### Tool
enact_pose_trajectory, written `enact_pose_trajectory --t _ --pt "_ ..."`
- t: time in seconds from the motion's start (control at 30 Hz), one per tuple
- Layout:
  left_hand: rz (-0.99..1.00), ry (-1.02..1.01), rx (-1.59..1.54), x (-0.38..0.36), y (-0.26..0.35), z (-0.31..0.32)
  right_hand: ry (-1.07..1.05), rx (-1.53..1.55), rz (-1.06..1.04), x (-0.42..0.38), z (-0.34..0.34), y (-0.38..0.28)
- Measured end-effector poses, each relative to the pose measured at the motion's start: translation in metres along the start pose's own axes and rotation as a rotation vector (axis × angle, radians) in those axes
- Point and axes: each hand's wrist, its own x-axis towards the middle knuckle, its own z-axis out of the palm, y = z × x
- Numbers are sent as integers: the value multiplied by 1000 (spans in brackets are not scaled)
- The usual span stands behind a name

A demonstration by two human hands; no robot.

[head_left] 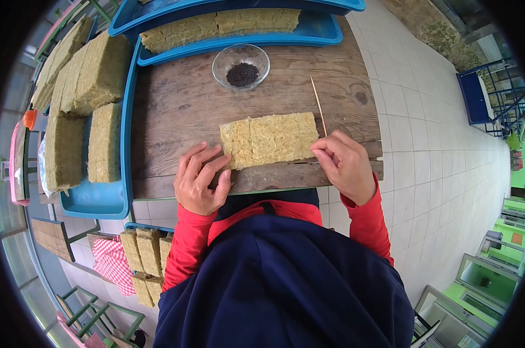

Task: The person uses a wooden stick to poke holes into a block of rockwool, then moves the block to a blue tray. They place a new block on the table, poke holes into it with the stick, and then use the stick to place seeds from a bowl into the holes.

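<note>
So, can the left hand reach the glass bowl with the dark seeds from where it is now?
Probably yes. The left hand rests at the slab's left edge, and only bare wooden table lies between it and the glass bowl.

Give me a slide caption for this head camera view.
Left hand steadies a scored fibrous slab while right hand holds a thin stick.

1. Long red sleeves on both arms, ending at the wrists.
2. Dark navy garment over chest and shoulders, smooth fabric.
3. Red panel at the neckline, with a small dark strap, possibly a fastening.
4. Left hand point(201, 181) and right hand point(345, 165) bare, ungloved.
</note>
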Motion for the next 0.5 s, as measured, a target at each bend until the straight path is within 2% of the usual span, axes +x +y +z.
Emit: enact_pose_trajectory --t 0.17,0.33,0.5 --pt "2 4 0 0 0 0 49 -27 39 5 -4 0" --pt "2 3 1 0 0 0 53 -37 -60 8 8 4" --pt "-2 1 -2 0 0 0 53 -37 -22 8 3 4"
